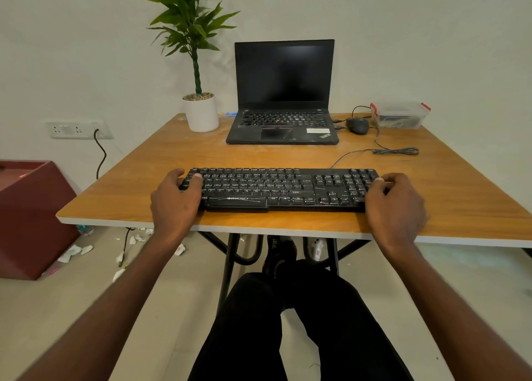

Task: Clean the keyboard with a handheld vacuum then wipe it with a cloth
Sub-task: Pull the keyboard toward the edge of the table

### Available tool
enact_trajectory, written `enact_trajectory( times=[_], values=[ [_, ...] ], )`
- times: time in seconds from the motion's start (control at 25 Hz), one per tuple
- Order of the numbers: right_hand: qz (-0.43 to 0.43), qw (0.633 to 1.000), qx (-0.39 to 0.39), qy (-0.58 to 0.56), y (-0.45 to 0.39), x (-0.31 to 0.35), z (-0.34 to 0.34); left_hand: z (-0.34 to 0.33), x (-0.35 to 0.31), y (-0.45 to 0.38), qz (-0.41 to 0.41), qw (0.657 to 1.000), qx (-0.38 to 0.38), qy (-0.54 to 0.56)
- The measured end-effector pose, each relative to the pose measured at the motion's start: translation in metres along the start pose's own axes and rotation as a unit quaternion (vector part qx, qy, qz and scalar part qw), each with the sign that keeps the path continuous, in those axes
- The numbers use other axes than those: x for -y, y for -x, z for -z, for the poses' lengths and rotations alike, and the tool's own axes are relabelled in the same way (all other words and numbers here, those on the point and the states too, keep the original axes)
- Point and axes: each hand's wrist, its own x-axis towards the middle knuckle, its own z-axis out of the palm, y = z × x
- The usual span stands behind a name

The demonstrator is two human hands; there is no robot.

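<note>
Left hand [175, 196] grips the left end of the black corded keyboard [280, 189], thumb lying on the keys, fingers curled round the end. Right hand [395, 202] clamps the keyboard's right end likewise. Keyboard lies flat near the front edge of the brown wooden table [449, 196]. Behind the keyboard: open black laptop [283, 92], white-potted green plant [200, 111] at its left, black mouse [357, 125] and clear plastic box [398, 115] at its right.

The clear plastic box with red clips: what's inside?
The clear plastic box holds something dark and flat plus pale bits along the bottom; they are too blurred to identify.
</note>
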Motion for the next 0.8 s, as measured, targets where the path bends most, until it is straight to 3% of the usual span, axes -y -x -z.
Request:
enact_trajectory(
  times=[0.12,0.24,0.32,0.44,0.6,0.8],
  values=[
    [0.004,1.000,0.017,-0.019,-0.003,-0.002,0.004,0.004,-0.013,0.003,-0.013,1.000,0.005,-0.015],
    [0.022,0.997,0.018,-0.074,-0.019,-0.006,0.015,-0.006,-0.043,0.001,-0.113,0.992,-0.003,-0.054],
    [0.034,0.993,0.042,-0.109,-0.040,-0.012,0.025,-0.030,-0.074,-0.001,-0.179,0.982,0.046,-0.037],
    [0.043,0.985,0.086,-0.141,-0.082,-0.025,0.029,-0.090,-0.130,0.001,-0.209,0.962,0.175,0.025],
    [0.022,0.982,0.090,-0.162,-0.153,-0.047,0.020,-0.195,-0.195,-0.006,-0.132,0.937,0.303,0.112],
    [-0.015,0.970,0.053,-0.236,-0.247,-0.068,-0.002,-0.314,-0.258,-0.015,-0.050,0.911,0.353,0.206]
  ],
)
